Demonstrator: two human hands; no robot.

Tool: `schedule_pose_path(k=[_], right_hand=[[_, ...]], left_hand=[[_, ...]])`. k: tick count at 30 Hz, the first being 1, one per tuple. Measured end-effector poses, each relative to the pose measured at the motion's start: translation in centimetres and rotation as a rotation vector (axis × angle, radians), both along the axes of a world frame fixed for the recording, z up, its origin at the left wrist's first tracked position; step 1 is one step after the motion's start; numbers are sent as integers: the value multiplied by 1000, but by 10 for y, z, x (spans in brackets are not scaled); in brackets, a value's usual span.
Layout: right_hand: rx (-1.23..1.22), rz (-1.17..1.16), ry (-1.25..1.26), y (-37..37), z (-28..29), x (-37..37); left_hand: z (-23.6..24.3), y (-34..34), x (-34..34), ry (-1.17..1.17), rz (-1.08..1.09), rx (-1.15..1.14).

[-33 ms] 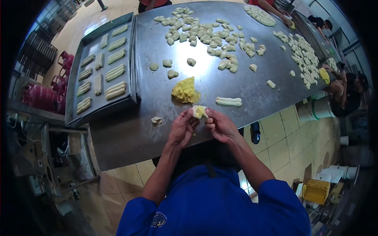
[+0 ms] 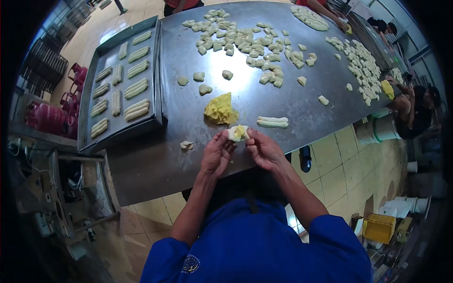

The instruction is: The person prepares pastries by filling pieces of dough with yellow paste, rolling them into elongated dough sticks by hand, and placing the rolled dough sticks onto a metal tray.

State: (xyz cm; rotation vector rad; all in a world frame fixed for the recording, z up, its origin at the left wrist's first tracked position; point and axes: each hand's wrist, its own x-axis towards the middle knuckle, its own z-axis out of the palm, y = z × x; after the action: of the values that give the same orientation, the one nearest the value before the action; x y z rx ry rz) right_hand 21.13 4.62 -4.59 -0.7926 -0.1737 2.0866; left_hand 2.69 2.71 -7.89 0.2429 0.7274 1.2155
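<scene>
Between my two hands is a flattened piece of dough (image 2: 237, 133) with yellow filling on top. My left hand (image 2: 218, 152) pinches its left edge, and my right hand (image 2: 264, 149) pinches the right edge. Just beyond it sits a large lump of yellow filling (image 2: 221, 109) on the metal table (image 2: 302, 123). To the right lies a ridged, elongated dough roll (image 2: 272, 122). A small scrap of dough (image 2: 187, 145) rests left of my left hand.
A metal tray (image 2: 163, 111) with several shaped dough rolls stands at the left. Many cut dough pieces (image 2: 245, 43) cover the table's far half, with another pile (image 2: 363, 68) at the right. Other people work along the far and right sides. Pink gas cylinders (image 2: 49, 117) stand beyond the tray.
The dough has been drawn a little wider between my hands, so more of the yellow filling shows. The whole view has shifted slightly.
</scene>
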Motion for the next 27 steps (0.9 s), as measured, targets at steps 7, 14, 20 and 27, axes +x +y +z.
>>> schedule_pose_path(k=[7, 14, 20, 27], right_hand=[[981, -65, -1339, -2, 29, -7], [685, 212, -1017, -1, 66, 0], [1173, 337, -1312, 9, 71, 32], [1101, 404, -1290, 68, 98, 78]], left_hand=[[40, -7, 13, 289, -61, 158], [50, 9, -8, 426, -168, 238], [67, 27, -11, 514, -399, 350], [104, 101, 30, 804, -645, 454]])
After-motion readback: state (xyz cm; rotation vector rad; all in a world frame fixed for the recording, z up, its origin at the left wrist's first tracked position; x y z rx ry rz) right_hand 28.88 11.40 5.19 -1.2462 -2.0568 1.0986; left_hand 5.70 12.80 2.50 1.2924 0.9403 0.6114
